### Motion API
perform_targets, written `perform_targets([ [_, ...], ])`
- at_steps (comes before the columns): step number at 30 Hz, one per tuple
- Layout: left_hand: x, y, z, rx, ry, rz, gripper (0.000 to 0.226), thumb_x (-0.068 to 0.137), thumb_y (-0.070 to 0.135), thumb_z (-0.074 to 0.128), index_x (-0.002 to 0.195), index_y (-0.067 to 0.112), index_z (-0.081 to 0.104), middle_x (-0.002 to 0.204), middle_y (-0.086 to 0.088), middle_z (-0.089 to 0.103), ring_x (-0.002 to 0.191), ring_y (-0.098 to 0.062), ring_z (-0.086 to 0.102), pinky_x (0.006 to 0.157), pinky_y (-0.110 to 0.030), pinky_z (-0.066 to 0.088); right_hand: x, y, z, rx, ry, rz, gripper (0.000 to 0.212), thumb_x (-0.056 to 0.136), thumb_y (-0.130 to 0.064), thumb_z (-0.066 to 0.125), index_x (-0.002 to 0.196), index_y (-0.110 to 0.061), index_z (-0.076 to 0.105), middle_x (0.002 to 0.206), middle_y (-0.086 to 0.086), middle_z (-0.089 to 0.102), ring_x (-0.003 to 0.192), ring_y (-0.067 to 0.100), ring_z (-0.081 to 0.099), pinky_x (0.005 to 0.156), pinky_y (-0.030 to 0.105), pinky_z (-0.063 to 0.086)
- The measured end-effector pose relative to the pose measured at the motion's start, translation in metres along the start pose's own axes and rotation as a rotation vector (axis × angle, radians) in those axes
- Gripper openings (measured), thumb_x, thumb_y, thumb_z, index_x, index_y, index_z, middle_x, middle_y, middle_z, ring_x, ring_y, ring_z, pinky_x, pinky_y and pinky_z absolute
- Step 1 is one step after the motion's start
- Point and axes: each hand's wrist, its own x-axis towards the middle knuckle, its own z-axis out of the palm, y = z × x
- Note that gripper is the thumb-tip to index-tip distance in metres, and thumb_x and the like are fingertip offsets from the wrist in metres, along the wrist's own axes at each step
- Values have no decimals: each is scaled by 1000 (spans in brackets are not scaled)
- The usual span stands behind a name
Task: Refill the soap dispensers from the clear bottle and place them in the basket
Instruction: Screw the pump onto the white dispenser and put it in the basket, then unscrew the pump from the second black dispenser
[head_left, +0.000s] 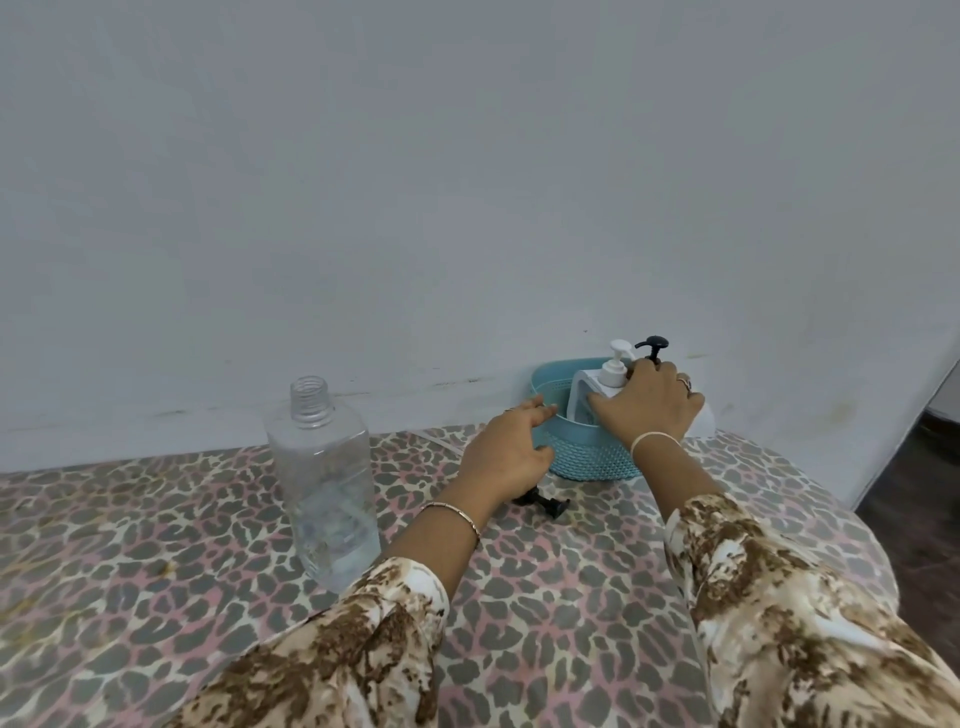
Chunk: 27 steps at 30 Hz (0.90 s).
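At far edge of table, left hand rested loose-fingered on teal basket rim, likely steadying it; right hand gripped white pump dispenser inside.

From where I sit, the clear bottle stands upright and uncapped at ten o'clock, with a little liquid in its base. At one o'clock the teal basket holds the white dispenser upright, the black-pump dispenser just behind it.
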Motion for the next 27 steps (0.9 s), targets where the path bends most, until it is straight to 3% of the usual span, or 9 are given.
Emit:
perform_targets([
  [4,-9,8,-4,57,-37,24,63,90,21,57,149,24,35,160,10,22,140,-16,34,113,-35,33,-16,-1,-9,72,-1,17,66,77,-64,55,120,-14,53,122,10,52,116,31,49,96,45,32],
  [8,-35,18,-12,17,47,3,54,89,17,57,141,19,43,146,-1,45,129,-18,47,103,-34,42,-41,-5,-25,115,7,10,58,80,-48,58,124,-11,47,125,12,50,118,32,46,95,46,33],
  [15,-103,22,-33,-172,182,-44,41,86,16,60,127,18,54,117,4,64,101,-13,61,90,-33,52,-117,-21,-59,211,-30,-122,52,85,-36,57,130,-12,44,131,10,46,122,30,42,96,46,33],
  [23,-198,-25,-67,-233,354,-180,24,88,20,62,112,23,61,85,9,64,74,-11,63,73,-36,57,-225,-67,-62,278,-126,-371,46,85,-35,56,125,-14,47,126,5,48,118,25,47,94,44,35],
  [27,-252,-64,-89,-207,441,-290,24,88,20,62,111,25,60,79,10,61,72,-11,62,69,-34,55,-272,-104,-61,324,-181,-468,47,86,-36,55,126,-13,45,126,5,49,115,26,50,94,43,35],
])
